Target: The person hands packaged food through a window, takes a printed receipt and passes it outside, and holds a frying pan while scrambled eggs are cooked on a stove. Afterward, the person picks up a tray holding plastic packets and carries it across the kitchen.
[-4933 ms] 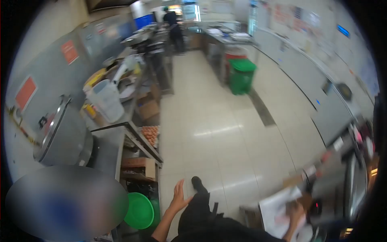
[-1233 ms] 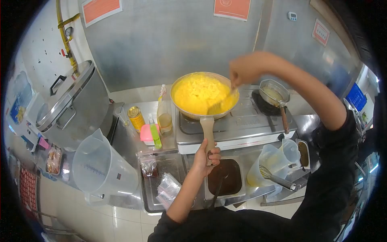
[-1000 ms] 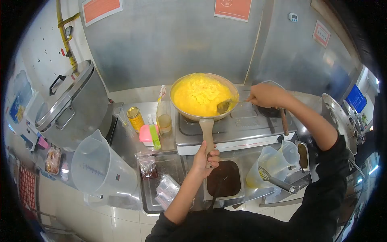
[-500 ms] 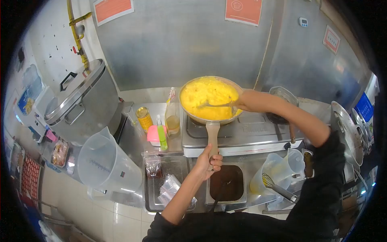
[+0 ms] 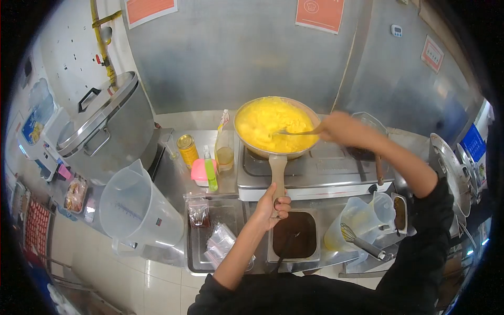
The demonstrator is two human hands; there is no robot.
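Note:
My left hand [image 5: 271, 209] is wrapped around the beige handle [image 5: 277, 173] of a frying pan [image 5: 315, 116] on the stove. Soft yellow scrambled egg [image 5: 268, 118] fills the pan. At its right rim, my right hand [image 5: 338, 129] is closed around a slim metal utensil [image 5: 304, 133]. The utensil's far end reaches into the egg; whether it is a fork or a spoon I cannot tell. Motion slightly blurs the right hand. The pan sits upright over the left burner of a steel gas stove [image 5: 315, 178].
Left of the stove stand a yellow can [image 5: 187, 149], a pink-lidded box [image 5: 199, 172] and a bottle [image 5: 224, 156]. Nearer are a large clear jug [image 5: 139, 210], a tray with plastic bags [image 5: 197, 257], a dark-filled container [image 5: 295, 236] and jugs with a whisk [image 5: 362, 244]. A large pot [image 5: 113, 128] rises at left.
My right hand has moved slightly right and up, turning the utensil in the egg. The egg's surface has shifted. My left hand stays on the pan handle.

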